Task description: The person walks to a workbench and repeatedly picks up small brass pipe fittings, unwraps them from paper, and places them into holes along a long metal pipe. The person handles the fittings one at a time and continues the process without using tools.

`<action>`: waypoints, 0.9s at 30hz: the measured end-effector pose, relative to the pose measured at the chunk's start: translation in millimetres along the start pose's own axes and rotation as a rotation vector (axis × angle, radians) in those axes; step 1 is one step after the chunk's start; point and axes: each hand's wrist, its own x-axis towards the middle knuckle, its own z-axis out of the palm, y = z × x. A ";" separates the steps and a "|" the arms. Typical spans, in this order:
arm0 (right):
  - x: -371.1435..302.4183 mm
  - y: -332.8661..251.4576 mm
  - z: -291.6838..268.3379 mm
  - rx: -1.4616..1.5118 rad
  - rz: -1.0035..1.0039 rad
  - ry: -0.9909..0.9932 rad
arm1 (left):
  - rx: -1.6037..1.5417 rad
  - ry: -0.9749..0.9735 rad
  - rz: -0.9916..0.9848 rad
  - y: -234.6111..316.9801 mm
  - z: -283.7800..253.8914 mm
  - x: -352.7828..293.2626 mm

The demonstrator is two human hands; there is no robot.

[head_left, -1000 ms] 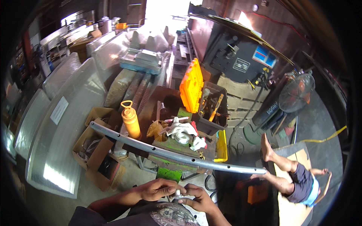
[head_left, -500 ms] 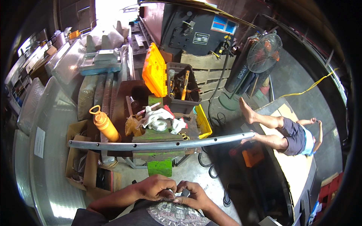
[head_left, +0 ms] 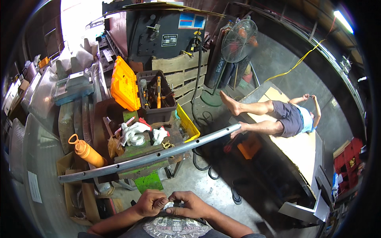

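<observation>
Close to my body at the lower middle, my left hand [head_left: 152, 202] is closed, thumb raised against curled fingers. Beside it my right hand [head_left: 190, 204] is closed too, thumb and fingers pinched. A small pale and grey thing shows between the two hands, mostly covered by the fingers. Beyond them a long metal tube [head_left: 149, 155] with a row of holes lies across the workbench, apart from both hands. White gloves [head_left: 135, 130] with red cuffs and a roll of white tape [head_left: 137, 140] rest on the bench behind the tube.
An orange bottle [head_left: 88, 152] stands at the left. At the bench's back is an open toolbox [head_left: 158, 115] with an orange lid, next to a yellow tray [head_left: 188, 127]. Cardboard boxes [head_left: 79, 198] stand lower left. A person [head_left: 291, 115] lies on a table at the right, near the fan [head_left: 239, 41].
The view has turned to the right, so the bench and tube sit further left and the tube looks more slanted. My hands stay close together, and my left thumb is now raised.
</observation>
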 end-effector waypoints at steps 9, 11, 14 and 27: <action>5.8 -10.9 -8.1 -0.118 0.032 -0.213 | -0.060 -0.004 -0.206 7.7 3.7 -10.3; 7.8 -9.8 -8.7 -0.264 -0.042 -0.184 | -0.057 -0.065 -0.398 -1.5 5.0 -16.7; 15.3 -15.1 -13.1 -0.468 -0.068 -0.234 | -0.159 -0.086 -0.590 -20.2 8.3 -24.2; 14.2 15.1 -9.4 0.614 0.226 -0.293 | 0.056 -0.033 0.183 19.2 -22.1 -7.5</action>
